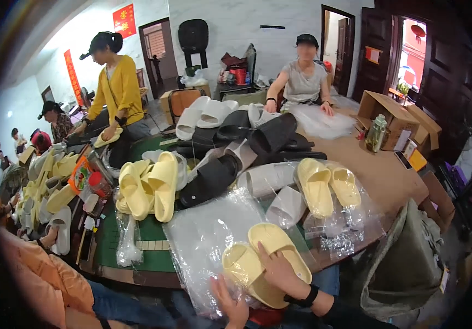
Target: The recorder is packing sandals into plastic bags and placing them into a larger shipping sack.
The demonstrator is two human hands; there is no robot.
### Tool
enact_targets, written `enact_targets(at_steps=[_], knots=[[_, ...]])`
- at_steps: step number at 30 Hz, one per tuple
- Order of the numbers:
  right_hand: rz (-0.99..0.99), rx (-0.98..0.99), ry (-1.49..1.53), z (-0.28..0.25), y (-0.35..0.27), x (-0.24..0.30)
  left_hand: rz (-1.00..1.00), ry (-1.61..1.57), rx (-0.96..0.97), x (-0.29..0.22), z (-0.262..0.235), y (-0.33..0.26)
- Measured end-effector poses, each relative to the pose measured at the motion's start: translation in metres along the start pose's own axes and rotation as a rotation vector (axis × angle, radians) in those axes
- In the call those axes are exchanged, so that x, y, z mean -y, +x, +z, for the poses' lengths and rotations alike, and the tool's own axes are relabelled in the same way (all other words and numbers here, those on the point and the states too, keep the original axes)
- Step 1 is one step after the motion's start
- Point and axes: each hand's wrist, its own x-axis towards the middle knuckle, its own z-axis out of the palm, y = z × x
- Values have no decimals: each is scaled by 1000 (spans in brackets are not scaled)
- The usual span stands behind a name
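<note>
At the table's near edge, a pair of pale yellow slippers lies partly overlapping: a left slipper and a right slipper. My right hand grips the right one, its index finger stretched over the strap area. Glossy film shows over the left slipper. Beside it my left hand has its fingers apart, against the near edge of a clear plastic bag; I see nothing held in it. Several such bags seem to lie stacked flat under and left of the slippers.
Bagged yellow slippers lie at right, loose yellow ones at left. Behind is a pile of black slippers and white ones. A grey sack stands right of the table; cardboard boxes sit far right. Co-workers work around the table.
</note>
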Motion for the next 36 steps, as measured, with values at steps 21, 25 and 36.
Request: enact_targets(at_steps=[21, 25, 36], knots=[[85, -478, 466, -6, 44, 12, -11, -132, 153, 1, 3, 16], [61, -146, 808, 17, 38, -4, -170, -338, 140, 35, 16, 7], [-269, 313, 106, -21, -24, -16, -278, -277, 294, 2, -8, 25]])
